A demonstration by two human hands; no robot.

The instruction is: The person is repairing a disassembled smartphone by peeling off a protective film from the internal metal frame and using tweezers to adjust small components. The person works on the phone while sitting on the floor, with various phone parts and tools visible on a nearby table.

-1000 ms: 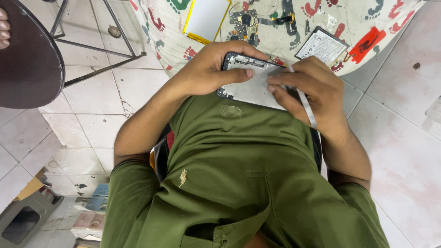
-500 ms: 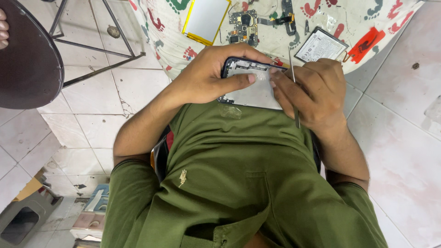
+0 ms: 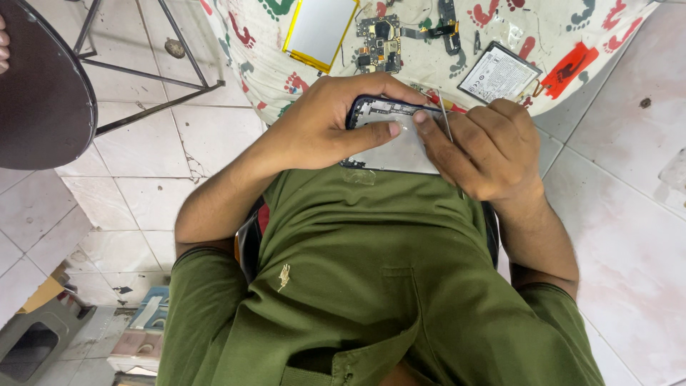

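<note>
Right hand [image 3: 493, 146] shifted closer; both grips closed on phone frame [image 3: 396, 139], left hand [image 3: 321, 129] wrapping top, tweezers [image 3: 448, 125] pinched.

Opened phone frame [image 3: 396, 136] between left hand [image 3: 325, 129] and right hand [image 3: 486, 146]

The shirt [image 3: 371, 286] is plain dark green. The cloth [image 3: 557, 28] is creamy white with red and green footprint shapes all over it, and on it lie a flat panel [image 3: 319, 30] that is pale grey with a yellow edge, a white and black battery [image 3: 498, 73] and a bright red strip [image 3: 572, 69]. The phone frame [image 3: 389, 136] has a black rim and a silvery grey middle, the floor tiles [image 3: 629, 200] are white with a pinkish tint, and the round stool top [image 3: 36, 93] is dark brown.
</note>
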